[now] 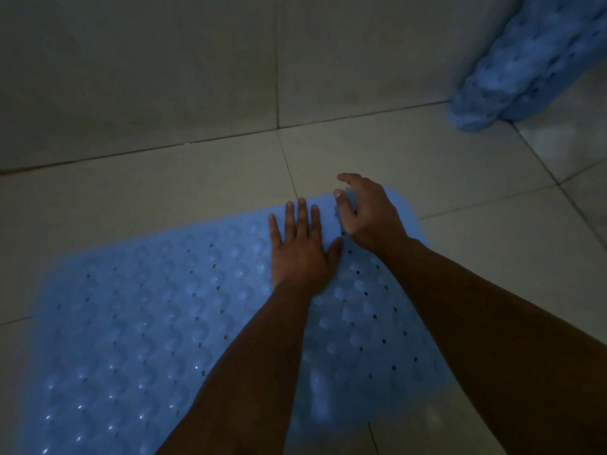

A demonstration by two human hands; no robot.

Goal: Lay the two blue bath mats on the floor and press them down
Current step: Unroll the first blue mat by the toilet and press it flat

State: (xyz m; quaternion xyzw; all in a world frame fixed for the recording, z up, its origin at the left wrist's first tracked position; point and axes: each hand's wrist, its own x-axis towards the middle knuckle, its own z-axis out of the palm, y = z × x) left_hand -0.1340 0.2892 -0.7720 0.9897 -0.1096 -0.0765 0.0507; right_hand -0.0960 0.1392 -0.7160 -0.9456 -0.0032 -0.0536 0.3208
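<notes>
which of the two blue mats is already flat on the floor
The mat under both hands lies spread flat on the tiles. The other mat stands bunched up in the far right corner.

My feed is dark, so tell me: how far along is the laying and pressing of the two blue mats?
Done: one blue perforated rubber bath mat lies spread on the pale tiled floor. In hand: the left hand presses flat near its far edge; the right hand, fingers loosely bent, is over the far corner. Left: the second blue mat is bunched against the wall, not yet laid.
</notes>
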